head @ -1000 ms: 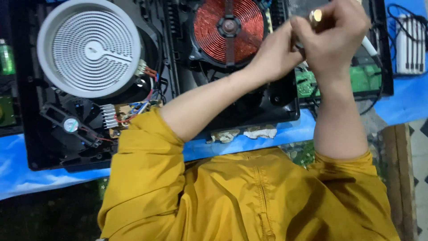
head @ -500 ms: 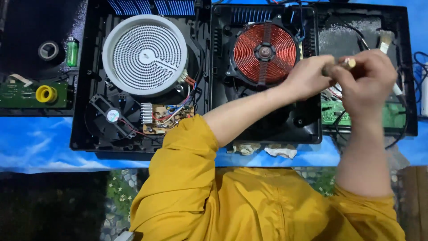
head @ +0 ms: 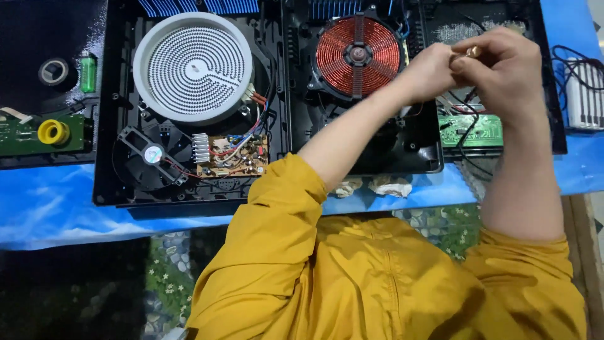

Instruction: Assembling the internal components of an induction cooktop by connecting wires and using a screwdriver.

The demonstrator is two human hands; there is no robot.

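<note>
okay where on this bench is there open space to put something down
Bare blue bench cover lies in front of the opened black cooktop case, toward its left corner. A narrower strip sits right of the green circuit board. Around both hands, the copper coil and loose wires crowd everything.

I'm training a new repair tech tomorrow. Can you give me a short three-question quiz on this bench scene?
1. True or false: both hands meet over the open cooker's right side.
2. Which lies further left: the white heater or the copper coil?
3. What colour is the tape roll on the far-left board: A red, B yellow, C blue?

Key: 1 true; 2 white heater; 3 B.
</note>
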